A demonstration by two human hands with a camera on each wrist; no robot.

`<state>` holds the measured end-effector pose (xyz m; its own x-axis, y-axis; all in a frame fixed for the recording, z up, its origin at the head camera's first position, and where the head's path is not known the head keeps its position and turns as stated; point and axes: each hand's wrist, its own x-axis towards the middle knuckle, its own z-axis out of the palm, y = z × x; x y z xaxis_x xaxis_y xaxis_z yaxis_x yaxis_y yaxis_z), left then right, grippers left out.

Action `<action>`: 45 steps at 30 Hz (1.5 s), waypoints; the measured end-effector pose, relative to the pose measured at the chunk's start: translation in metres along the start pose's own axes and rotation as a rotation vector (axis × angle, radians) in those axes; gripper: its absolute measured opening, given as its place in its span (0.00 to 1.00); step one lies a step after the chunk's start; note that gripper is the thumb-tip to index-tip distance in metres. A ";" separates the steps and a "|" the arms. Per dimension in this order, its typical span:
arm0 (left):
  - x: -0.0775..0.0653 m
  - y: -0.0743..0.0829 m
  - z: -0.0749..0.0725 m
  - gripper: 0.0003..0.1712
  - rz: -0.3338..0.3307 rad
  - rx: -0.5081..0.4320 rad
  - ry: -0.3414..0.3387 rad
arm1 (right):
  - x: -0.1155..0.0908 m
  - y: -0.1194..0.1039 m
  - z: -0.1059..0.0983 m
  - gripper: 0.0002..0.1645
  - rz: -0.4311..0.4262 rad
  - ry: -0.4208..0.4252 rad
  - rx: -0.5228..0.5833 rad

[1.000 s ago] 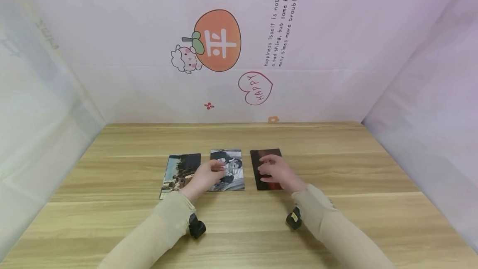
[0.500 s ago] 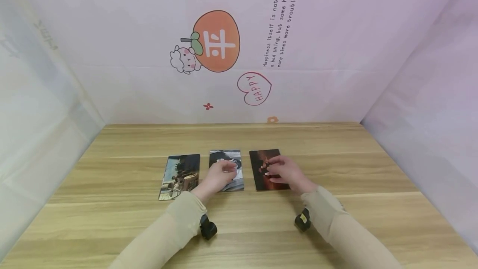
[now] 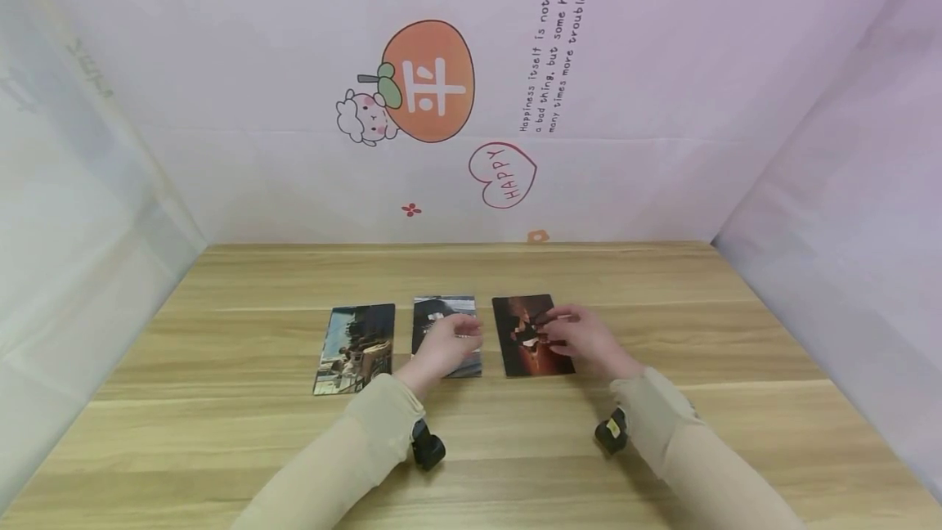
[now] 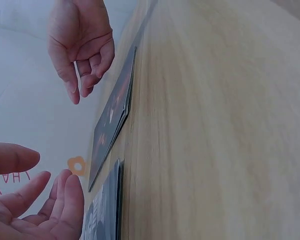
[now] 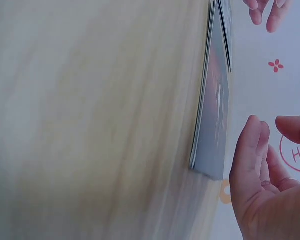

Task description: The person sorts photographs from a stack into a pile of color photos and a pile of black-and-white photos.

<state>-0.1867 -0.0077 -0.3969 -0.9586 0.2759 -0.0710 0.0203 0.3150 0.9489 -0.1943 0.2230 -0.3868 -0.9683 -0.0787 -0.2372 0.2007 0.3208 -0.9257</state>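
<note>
Three small piles of photo cards lie in a row on the table. The left pile (image 3: 356,348) shows an outdoor scene with a blue sky. Above the middle, black-and-white pile (image 3: 430,314) hovers my left hand (image 3: 444,348), hiding part of it; its fingers are relaxed and hold nothing. My right hand (image 3: 586,339) is over the right edge of the dark red pile (image 3: 524,340), fingers loosely bent, with nothing in them. In the left wrist view a gap separates both hands from the cards. Stacked edges of the dark red pile (image 5: 210,100) show in the right wrist view.
The wood-grain table (image 3: 500,464) extends around the piles. A white printed cloth (image 3: 294,170) hangs behind it, with more cloth at both sides. Each wrist wears a small black camera, such as the left one (image 3: 427,446).
Both hands have shifted to the right above the cards. More of the left and dark red piles is uncovered now. The piles themselves have stayed in place.
</note>
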 end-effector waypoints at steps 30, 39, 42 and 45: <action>0.013 0.002 0.033 0.27 -0.071 -0.067 0.047 | 0.006 0.014 -0.018 0.29 0.039 0.006 -0.011; 0.014 0.002 0.035 0.26 -0.072 -0.086 0.044 | 0.005 0.013 -0.019 0.29 0.038 0.013 -0.011; 0.014 0.002 0.035 0.26 -0.069 -0.103 0.041 | 0.005 0.013 -0.018 0.29 0.039 0.020 -0.015; 0.014 0.001 0.035 0.26 -0.063 -0.113 0.038 | 0.005 0.013 -0.018 0.29 0.045 0.025 -0.010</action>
<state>-0.1900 0.0285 -0.4082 -0.9671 0.2234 -0.1214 -0.0698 0.2259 0.9717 -0.1992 0.2439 -0.3943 -0.9617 -0.0406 -0.2712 0.2429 0.3330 -0.9111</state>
